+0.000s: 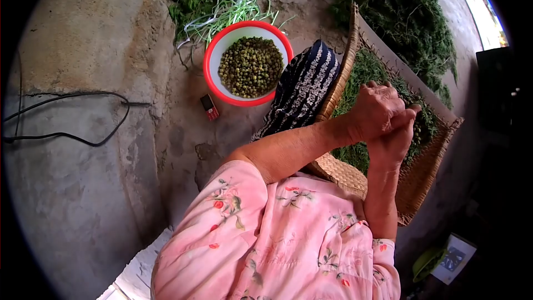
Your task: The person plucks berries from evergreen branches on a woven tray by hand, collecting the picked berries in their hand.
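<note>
Over a woven basket (425, 186) of green sprigs (361, 78), my two hands meet. My left hand (377, 111) is closed, its knuckles up, against the fingers of my right hand (394, 136), which is also closed and lies just below it. Whatever is between the fingers is hidden. The basket rests tilted beside a knee in dark patterned cloth (305, 86). Left of the knee stands a white bowl with a red rim (210, 72), holding small round green-brown fruits (251, 66).
A small red and black phone (210, 108) lies on the ground near the bowl. Pale green strips (239, 8) lie behind it. Heaps of green branches (394, 16) are at the top. A black cable (72, 136) loops at the left. A white box (453, 258) is at the lower right.
</note>
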A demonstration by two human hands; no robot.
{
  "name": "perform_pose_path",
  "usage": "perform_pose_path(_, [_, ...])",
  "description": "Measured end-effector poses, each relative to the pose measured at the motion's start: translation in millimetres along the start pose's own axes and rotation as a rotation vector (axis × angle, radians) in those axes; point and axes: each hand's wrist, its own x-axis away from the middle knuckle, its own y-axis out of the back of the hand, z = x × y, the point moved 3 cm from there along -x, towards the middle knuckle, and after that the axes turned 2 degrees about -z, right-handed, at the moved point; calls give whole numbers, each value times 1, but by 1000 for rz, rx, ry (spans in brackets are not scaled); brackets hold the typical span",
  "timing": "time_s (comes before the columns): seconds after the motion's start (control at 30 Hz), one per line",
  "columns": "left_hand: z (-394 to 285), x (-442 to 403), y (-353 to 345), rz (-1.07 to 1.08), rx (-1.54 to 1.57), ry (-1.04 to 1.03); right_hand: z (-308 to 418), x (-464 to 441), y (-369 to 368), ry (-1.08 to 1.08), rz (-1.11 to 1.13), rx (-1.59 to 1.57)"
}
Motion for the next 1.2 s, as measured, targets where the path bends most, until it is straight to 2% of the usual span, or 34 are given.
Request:
perform_pose_path(0.07, [3,-2,4,-24,41,41,-2,0,-2,12,-50,-9])
perform_pose_path(0.13, [10,-3,12,-122,121,277,-9,-1,-13,-124,405,-258])
perform_pose_path(0.17, [11,-4,19,-127,116,275,-12,1,-20,-129,409,-258])
perform_pose_path(0.23, [26,-3,30,-173,382,673,-22,2,-33,-57,32,49])
perform_pose_path(0.27, [29,-1,29,-225,540,723,-28,3,-41,-48,-20,135])
perform_pose_path(0.3, [27,0,33,-226,538,718,-33,0,-39,-58,26,144])
perform_pose_path(0.37, [23,0,53,-377,712,905,-39,3,-49,-121,86,161])
perform_pose_path(0.4, [30,3,60,-450,813,1027,-43,7,-58,-119,49,145])
perform_pose_path(0.5, [36,1,86,-627,948,1136,-64,8,-62,-92,27,217])
perform_pose_path(0.63, [66,19,124,-763,1182,1216,-81,10,-64,-212,52,278])
perform_pose_path(0.67, [78,26,137,-802,1200,1228,-84,15,-66,-233,114,322])
perform_pose_path(0.7, [91,33,152,-845,1218,1237,-86,17,-60,-221,288,392])
perform_pose_path(0.77, [122,53,180,-979,1197,1308,-88,28,-53,-195,285,618])
perform_pose_path(0.83, [143,65,203,-1108,1088,1354,-86,33,-44,-177,392,696])
perform_pose_path(0.93, [191,94,232,-1182,1077,1252,-83,35,-40,-179,427,670])
perform_pose_path(1.03, [204,100,249,-1261,1023,1216,-81,35,-41,-240,429,597])
perform_pose_path(1.1, [214,108,260,-1154,1007,1194,-80,36,-41,-266,427,566])
perform_pose_path(1.2, [205,104,267,-1200,983,1185,-79,37,-41,-282,433,588])
